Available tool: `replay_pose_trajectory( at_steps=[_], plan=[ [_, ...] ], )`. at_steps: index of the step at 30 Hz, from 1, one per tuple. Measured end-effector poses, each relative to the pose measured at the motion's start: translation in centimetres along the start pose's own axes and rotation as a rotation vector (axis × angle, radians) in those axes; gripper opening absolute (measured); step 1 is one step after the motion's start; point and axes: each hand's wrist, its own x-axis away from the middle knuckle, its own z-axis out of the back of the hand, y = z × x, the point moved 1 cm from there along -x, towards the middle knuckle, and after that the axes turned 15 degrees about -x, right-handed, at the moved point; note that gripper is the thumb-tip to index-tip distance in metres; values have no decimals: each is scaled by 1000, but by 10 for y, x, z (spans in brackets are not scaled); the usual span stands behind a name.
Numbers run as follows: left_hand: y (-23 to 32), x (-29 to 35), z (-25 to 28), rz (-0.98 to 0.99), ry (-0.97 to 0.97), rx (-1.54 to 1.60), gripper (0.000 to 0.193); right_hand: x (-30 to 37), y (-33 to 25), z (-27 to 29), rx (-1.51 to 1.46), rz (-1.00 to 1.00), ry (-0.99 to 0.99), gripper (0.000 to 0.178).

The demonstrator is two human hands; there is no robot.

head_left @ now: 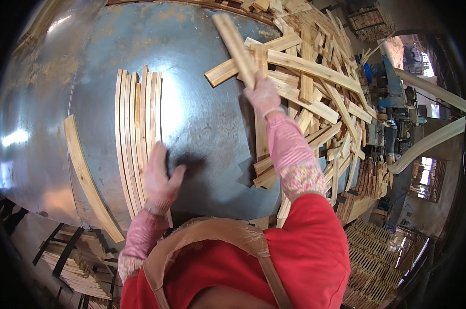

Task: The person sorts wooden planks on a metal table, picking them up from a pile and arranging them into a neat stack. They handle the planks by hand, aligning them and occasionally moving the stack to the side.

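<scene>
Metal-topped table [207, 134], blue-grey, rust-stained toward the far edge, crossed by a seam near the left edge. Beyond the right edge: blue machine [396, 98], probably, though small and dim; pale duct [433, 91]; stacked strips [372, 257]. Off the near left corner: rack of wood [78, 265], partly lost in the dark rim. One plank [232, 44], gripped by the right hand [264, 96], slanting toward the far edge. Left hand [162, 177] wide, thumb apart from fingers, at the right side of a row of narrow strips [127, 134]; contact impossible to tell. Near ends partly hidden by left forearm. Single strip [91, 180] projecting past the near edge, toward the left corner. Loose heap of planks [341, 77] along the right edge, lower pieces covered.
</scene>
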Motion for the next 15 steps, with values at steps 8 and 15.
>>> replay_pose_trajectory(
  at_steps=[8,15],
  plan=[
    [12,-93,-88,535,-444,966,48,-1,-14,-107,-1199,-340,-283,38],
    [1,-47,12,468,-251,446,47,-126,-74,-158,-1435,-602,3,31]
  ],
)
